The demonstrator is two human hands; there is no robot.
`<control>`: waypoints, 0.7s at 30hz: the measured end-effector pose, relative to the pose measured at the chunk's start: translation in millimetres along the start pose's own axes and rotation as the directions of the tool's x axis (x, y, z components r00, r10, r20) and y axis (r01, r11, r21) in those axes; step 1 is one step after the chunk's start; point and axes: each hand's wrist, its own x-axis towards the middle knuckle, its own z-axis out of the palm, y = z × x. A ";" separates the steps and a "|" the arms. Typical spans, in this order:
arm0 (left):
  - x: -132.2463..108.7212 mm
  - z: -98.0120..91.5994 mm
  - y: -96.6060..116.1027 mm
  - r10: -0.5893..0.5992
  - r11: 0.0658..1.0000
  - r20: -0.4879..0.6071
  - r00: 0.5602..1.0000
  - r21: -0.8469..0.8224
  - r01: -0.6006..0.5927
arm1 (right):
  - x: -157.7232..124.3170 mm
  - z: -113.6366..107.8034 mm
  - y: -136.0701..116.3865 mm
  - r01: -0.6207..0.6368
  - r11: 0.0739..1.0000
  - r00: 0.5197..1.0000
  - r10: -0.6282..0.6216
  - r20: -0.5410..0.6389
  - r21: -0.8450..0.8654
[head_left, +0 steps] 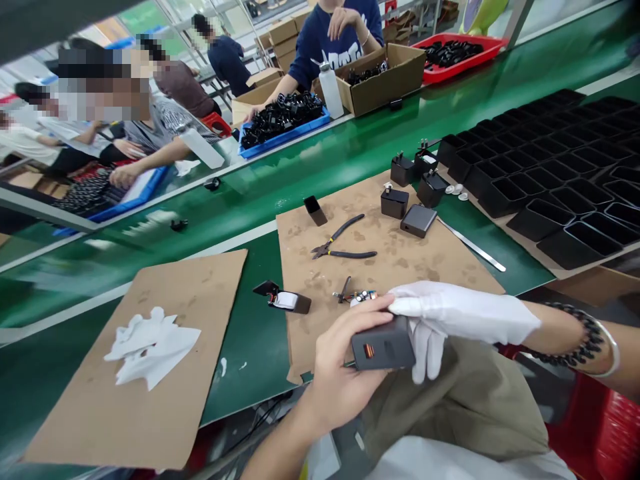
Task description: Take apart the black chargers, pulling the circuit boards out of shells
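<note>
My bare left hand [337, 373] is wrapped around a black power adapter case [387, 348]. A small slot in the case's face shows something orange inside. My right hand [425, 310], in a white glove, grips the right end of the same case; some of its fingers are hidden behind it. Just beyond my hands, a small circuit board [361, 297] with components lies on the cardboard sheet [305, 257]. Farther back are opened diagonal cutters [330, 249] with black and yellow handles. An open adapter [293, 301] with a white part inside lies at the sheet's left edge.
Several black adapters [395, 201] with plug prongs stand at the back right, near a metal strip [473, 245]. Rows of black cases [530, 173] fill the right side. White cloth [153, 347] lies on another cardboard at left. Co-workers sit across the green conveyor [240, 200].
</note>
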 end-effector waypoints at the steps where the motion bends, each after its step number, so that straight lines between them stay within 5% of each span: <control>1: 2.0 6.6 -3.2 -0.040 0.996 -0.058 0.997 -0.078 0.035 | -6.5 -7.2 -0.6 0.016 0.985 0.989 -0.041 -0.142 -0.172; 2: 4.4 12.5 -5.4 -0.077 0.988 -0.113 0.991 -0.143 0.061 | -12.8 -17.0 -2.0 -0.022 0.924 0.936 -0.115 -0.333 -0.381; 4: 9.7 21.9 -8.2 -0.137 0.969 -0.177 0.975 -0.226 0.095 | -22.7 -42.5 -3.9 -0.332 0.654 0.675 -0.338 -0.656 -0.679; 5: 12.4 25.3 -9.4 -0.151 0.965 -0.193 0.970 -0.242 0.102 | -25.7 -56.6 -3.3 -0.553 0.500 0.534 -0.401 -0.744 -0.666; 6: 14.9 27.9 -10.8 -0.160 0.964 -0.204 0.966 -0.243 0.108 | -27.2 -70.3 -1.3 -0.712 0.371 0.449 -0.413 -0.793 -0.596; 7: 17.3 30.0 -12.3 -0.166 0.966 -0.214 0.963 -0.232 0.115 | -27.5 -82.9 2.1 -0.798 0.277 0.412 -0.397 -0.820 -0.535; 9: 21.1 33.2 -15.6 -0.183 0.971 -0.228 0.956 -0.197 0.139 | -26.0 -102.3 10.8 -0.840 0.195 0.425 -0.342 -0.838 -0.506; 12: 24.8 36.5 -19.1 -0.183 0.978 -0.262 0.947 -0.149 0.148 | -23.9 -116.2 19.5 -0.816 0.195 0.477 -0.305 -0.824 -0.544; 18: 28.7 34.6 -15.0 -0.107 0.992 -0.356 0.929 -0.103 0.074 | -18.0 -127.6 4.3 -0.815 0.156 0.530 -0.192 -0.826 -0.558; 21: 29.6 29.4 -11.5 -0.070 0.996 -0.368 0.927 -0.083 0.042 | -17.8 -137.8 -0.3 -0.737 0.293 0.560 -0.241 -0.793 -0.610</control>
